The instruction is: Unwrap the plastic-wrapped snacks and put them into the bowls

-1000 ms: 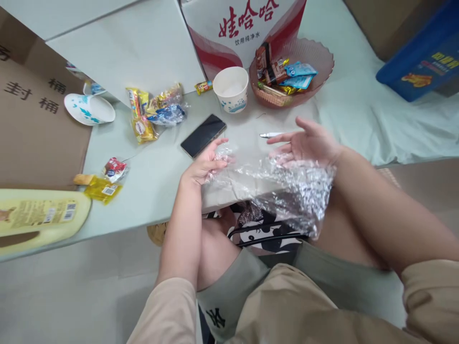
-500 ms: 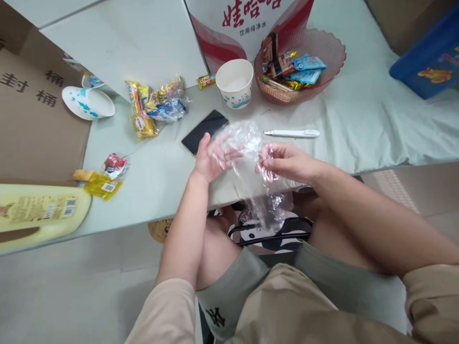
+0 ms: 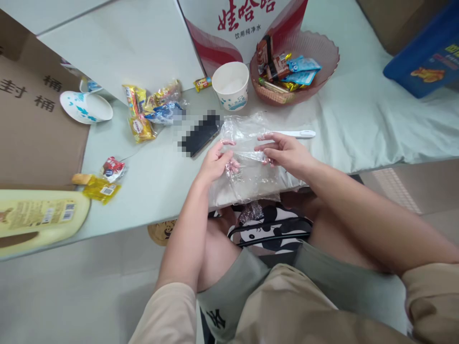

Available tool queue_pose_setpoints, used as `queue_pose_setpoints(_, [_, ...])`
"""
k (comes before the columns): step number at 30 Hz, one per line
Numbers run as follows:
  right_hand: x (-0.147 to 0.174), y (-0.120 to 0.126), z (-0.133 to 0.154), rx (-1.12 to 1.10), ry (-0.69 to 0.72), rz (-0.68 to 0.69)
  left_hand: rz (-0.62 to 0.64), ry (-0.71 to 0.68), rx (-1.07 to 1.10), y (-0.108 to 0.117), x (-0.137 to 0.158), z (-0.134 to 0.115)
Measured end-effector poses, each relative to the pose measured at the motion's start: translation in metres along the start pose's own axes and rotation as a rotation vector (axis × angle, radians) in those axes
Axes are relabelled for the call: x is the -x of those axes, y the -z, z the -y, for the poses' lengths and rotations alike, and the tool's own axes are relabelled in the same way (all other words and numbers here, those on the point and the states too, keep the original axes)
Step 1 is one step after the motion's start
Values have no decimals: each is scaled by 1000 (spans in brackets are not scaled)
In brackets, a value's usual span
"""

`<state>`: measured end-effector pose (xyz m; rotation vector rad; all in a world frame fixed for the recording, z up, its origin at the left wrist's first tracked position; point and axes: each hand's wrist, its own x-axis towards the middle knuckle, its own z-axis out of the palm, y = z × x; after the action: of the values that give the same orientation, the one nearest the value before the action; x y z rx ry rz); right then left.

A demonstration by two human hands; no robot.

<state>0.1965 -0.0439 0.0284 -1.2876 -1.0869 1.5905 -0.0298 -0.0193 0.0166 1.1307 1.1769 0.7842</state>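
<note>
A clear plastic bag (image 3: 251, 179) is stretched between my two hands, its lower part over the table's front edge. My left hand (image 3: 214, 161) grips the bag's left side, thumb above and fingertips showing through the film. On the other side my right hand (image 3: 289, 152) pinches it between thumb and fingers. Just behind my right hand lies a white pen-like tool (image 3: 299, 134), partly covered by the hand and bag. A dark phone (image 3: 201, 136), partly pixelated, rests to the left of the bag. The white paper cup (image 3: 230, 88) stands upright beyond it.
A pink glass bowl (image 3: 324, 79) of wrapped snacks stands against a white and red box (image 3: 244, 48). Several snack packets (image 3: 139, 126) lie at the left, with a tipped paper cup (image 3: 86, 107) near them. A yellow bottle (image 3: 43, 215) lies along the front-left edge.
The bag has gone from bunched and hanging to spread flatter across the table edge. My left hand, earlier with spread fingers, has closed on its side. The view has shifted slightly.
</note>
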Motion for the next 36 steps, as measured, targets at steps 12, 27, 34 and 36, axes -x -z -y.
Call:
queue_pose_setpoints(12, [-15,12,-17,311,449,-97,-69,-14,207,11,-1,4])
queue_pose_setpoints(27, [-15,19,-14,404,424,-93,-142,-226,-81,14,-5,19])
queue_pose_setpoints(34, [-2,22,-18,853,740,125,-231,-131,125,15,-13,12])
queue_pose_setpoints(36, [3,25,-20,970,766,225,-250,-159,131,16,-14,12])
